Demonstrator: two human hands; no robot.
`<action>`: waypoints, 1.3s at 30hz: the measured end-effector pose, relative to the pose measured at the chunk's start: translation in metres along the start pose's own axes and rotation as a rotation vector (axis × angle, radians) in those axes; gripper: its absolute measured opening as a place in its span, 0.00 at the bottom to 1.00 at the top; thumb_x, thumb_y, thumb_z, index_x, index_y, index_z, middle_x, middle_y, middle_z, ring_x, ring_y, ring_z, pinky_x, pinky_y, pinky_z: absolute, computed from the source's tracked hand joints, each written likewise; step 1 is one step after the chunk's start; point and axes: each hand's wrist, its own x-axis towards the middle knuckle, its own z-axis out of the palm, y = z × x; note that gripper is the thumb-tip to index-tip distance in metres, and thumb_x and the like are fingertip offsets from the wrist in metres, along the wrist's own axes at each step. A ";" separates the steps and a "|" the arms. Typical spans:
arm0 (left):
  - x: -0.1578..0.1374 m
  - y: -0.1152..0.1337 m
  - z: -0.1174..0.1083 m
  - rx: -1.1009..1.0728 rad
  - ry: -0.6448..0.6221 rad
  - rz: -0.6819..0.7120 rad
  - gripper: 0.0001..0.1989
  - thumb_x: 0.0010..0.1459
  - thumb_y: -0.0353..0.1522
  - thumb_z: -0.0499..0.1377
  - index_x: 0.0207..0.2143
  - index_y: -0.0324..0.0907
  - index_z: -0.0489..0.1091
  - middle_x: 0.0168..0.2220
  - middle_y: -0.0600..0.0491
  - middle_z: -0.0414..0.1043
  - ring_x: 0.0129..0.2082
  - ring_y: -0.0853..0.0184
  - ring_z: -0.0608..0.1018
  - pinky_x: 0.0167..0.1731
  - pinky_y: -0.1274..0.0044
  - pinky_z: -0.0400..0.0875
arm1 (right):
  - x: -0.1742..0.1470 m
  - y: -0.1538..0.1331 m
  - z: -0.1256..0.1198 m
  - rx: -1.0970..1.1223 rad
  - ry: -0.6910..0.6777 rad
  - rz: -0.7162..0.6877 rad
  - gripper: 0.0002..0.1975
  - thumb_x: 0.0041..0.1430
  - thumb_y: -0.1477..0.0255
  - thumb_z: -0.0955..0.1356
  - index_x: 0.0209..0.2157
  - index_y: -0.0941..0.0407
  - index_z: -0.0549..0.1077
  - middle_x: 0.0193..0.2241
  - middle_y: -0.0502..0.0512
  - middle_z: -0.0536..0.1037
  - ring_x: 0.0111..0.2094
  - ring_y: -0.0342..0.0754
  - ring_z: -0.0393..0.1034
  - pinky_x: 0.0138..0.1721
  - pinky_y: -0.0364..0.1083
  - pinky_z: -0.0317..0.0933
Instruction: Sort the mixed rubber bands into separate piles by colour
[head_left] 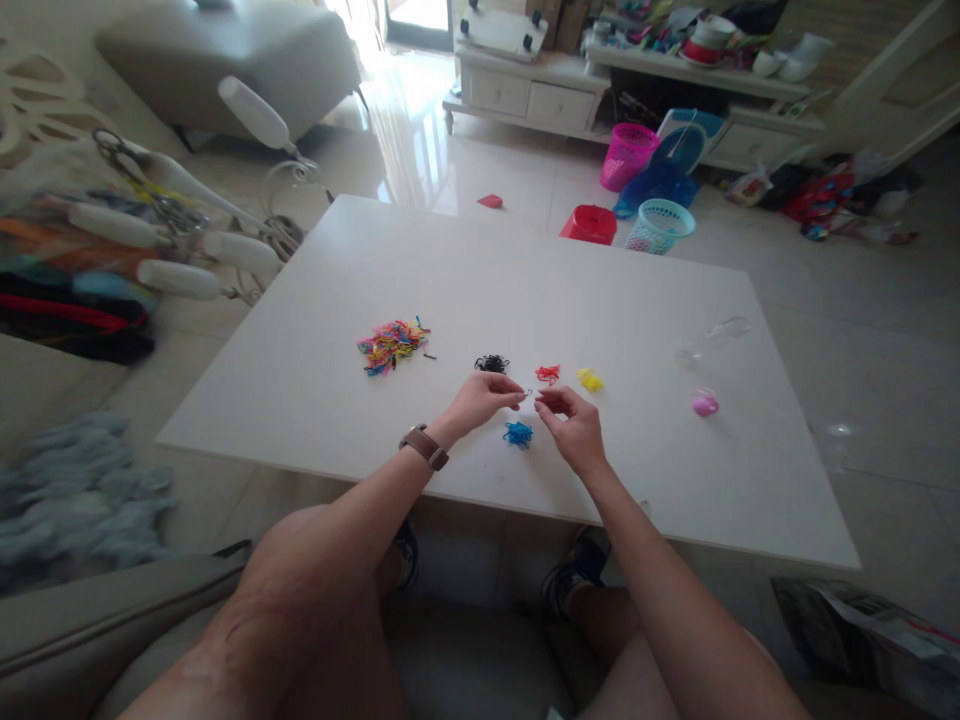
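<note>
Left hand [489, 393] pinches a small dark piece [529, 392]; right hand [576, 420], grip unclear, I cannot tell. Black pile [492, 363], red pile [548, 374], yellow pile [591, 380] and blue pile [517, 434] look sorted; mixed heap [391, 347], at the hands' ten o'clock, seems unsorted.

pink basket [628, 160] — perhaps a blue bag [654, 185] beside

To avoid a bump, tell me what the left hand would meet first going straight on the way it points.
Likely the right hand, facing the left hand across a small gap. A tiny thing shows between them, too small to name; depth is unclear.
</note>
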 end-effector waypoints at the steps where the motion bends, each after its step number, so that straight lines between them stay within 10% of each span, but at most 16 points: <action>1: 0.002 0.000 -0.005 0.030 0.086 0.007 0.10 0.48 0.35 0.69 0.31 0.37 0.79 0.27 0.49 0.79 0.29 0.66 0.80 0.36 0.75 0.73 | 0.000 0.001 0.000 0.007 0.007 0.008 0.10 0.58 0.66 0.72 0.40 0.54 0.78 0.35 0.55 0.82 0.35 0.49 0.77 0.40 0.49 0.72; 8: 0.017 -0.017 -0.034 -0.139 0.490 -0.086 0.09 0.43 0.32 0.69 0.29 0.37 0.77 0.27 0.48 0.78 0.28 0.66 0.80 0.36 0.73 0.75 | 0.002 0.004 -0.003 -0.053 -0.001 0.046 0.10 0.57 0.67 0.70 0.41 0.54 0.76 0.38 0.56 0.80 0.32 0.47 0.75 0.36 0.48 0.71; 16: 0.017 -0.018 -0.033 -0.077 0.429 -0.104 0.13 0.45 0.30 0.65 0.36 0.37 0.76 0.33 0.46 0.80 0.32 0.64 0.82 0.38 0.72 0.75 | 0.003 0.002 -0.008 -0.085 -0.030 0.026 0.10 0.57 0.68 0.68 0.41 0.54 0.75 0.39 0.55 0.80 0.31 0.46 0.73 0.34 0.47 0.70; 22: 0.014 -0.001 -0.060 0.634 0.549 0.006 0.14 0.53 0.31 0.58 0.42 0.38 0.76 0.45 0.43 0.78 0.45 0.58 0.79 0.50 0.68 0.71 | 0.003 0.003 -0.007 -0.084 -0.026 0.021 0.10 0.57 0.69 0.68 0.41 0.54 0.76 0.38 0.55 0.80 0.30 0.46 0.72 0.35 0.47 0.69; 27: 0.006 -0.001 -0.077 1.096 0.413 -0.141 0.16 0.56 0.35 0.58 0.42 0.35 0.77 0.55 0.35 0.72 0.58 0.46 0.69 0.58 0.62 0.63 | 0.003 0.001 -0.008 -0.081 -0.030 0.024 0.10 0.57 0.70 0.67 0.41 0.54 0.75 0.39 0.55 0.80 0.31 0.46 0.72 0.36 0.47 0.70; 39: 0.006 -0.002 -0.066 1.019 0.398 -0.133 0.15 0.54 0.37 0.57 0.37 0.38 0.80 0.50 0.37 0.74 0.56 0.48 0.70 0.56 0.63 0.64 | 0.004 0.001 -0.006 -0.082 -0.041 0.022 0.09 0.57 0.71 0.67 0.40 0.55 0.76 0.39 0.55 0.80 0.30 0.45 0.72 0.35 0.47 0.69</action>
